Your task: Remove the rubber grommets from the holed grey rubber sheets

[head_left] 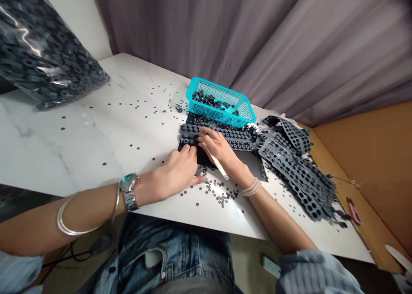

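A dark grey rubber sheet with rows of round ring-shaped parts [238, 144] lies on a black mat [254, 163]. My right hand [220, 148] rests over its left part, with a slim white pen-like tool [220, 167] held in it. The tool's tip is hidden under the fingers. My left hand [178, 169] is at the sheet's near left corner, fingers curled and thumb stretched to the right. Whatever those curled fingers grip is hidden. Small black discs [222, 197] lie scattered in front of both hands.
Behind the sheet stands a turquoise basket [222, 116] with black rubber pieces inside. Perforated rubber sheets [299, 178] are heaped at right, near a pink-handled cutter [354, 211] and a cardboard panel [370, 156]. A clear bag of rubber rings [45, 58] stands at left on the white table [93, 143].
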Motion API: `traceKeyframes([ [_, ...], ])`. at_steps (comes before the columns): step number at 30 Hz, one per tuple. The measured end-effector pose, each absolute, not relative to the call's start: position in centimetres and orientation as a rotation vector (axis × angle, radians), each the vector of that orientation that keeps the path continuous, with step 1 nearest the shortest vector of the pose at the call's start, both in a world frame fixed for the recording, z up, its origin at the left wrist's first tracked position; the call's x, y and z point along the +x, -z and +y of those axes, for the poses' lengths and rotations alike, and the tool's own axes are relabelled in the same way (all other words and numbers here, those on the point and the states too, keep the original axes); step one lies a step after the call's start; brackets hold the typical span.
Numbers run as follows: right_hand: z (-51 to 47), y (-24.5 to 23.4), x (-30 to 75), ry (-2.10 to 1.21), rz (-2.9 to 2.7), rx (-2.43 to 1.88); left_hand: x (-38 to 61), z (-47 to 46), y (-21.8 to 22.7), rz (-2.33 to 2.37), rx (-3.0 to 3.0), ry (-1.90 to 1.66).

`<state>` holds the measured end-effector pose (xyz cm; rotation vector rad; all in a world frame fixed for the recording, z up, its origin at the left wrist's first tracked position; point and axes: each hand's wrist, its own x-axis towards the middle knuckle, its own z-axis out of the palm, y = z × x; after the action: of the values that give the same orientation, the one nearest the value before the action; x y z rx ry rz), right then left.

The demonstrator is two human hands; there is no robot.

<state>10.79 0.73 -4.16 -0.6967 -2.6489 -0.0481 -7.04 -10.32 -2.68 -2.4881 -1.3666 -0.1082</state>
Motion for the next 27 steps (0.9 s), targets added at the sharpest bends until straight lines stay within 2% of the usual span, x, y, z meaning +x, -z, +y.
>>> traceKeyframes([
  [11, 1.0, 5.0, 10.3, 0.029, -2.481, -0.831, -7.6, -8.7, 4.0, -1.413, -2.649, 0.175],
  [18, 2.4, 3.3, 12.1, -0.021, -2.039, -1.044, -7.7, -8.6, 3.9, -1.425, -2.723, 0.188],
  [27, 2.2, 3.3, 12.9, -0.144, -2.068, -1.134, -6.9, -8.4, 2.3, -1.510, -2.735, 0.199],
])
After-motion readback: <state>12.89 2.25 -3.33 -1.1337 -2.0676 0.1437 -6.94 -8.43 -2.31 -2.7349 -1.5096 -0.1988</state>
